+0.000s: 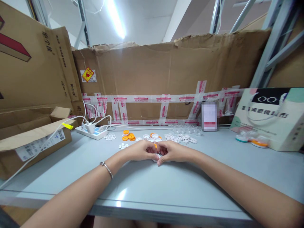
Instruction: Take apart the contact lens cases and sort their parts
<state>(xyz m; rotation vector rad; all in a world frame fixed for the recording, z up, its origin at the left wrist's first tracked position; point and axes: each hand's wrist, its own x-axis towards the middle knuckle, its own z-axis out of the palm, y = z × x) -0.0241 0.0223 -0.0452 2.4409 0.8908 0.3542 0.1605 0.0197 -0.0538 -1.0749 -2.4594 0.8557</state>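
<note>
My left hand (144, 150) and my right hand (171, 151) meet at the middle of the grey table. Between their thumbs and curled fingers they grip a small white round lid (155, 157), partly covered by the fingers. Just beyond the fingertips lie white round lids (154, 136) with some orange ones among them. More orange lids (129, 137) are grouped to the left of these. Small white discs (123, 146) lie near my left wrist. A heap of small white pieces (181, 138) is spread beyond my right hand.
Clear plastic cups (186, 129) line the back. A power strip (92, 132) with white cables and an open cardboard box (30, 139) stand left. At right are a paper bag (270, 117), lidded clear containers (260, 141) and a blurred upright phone-like object (210, 117).
</note>
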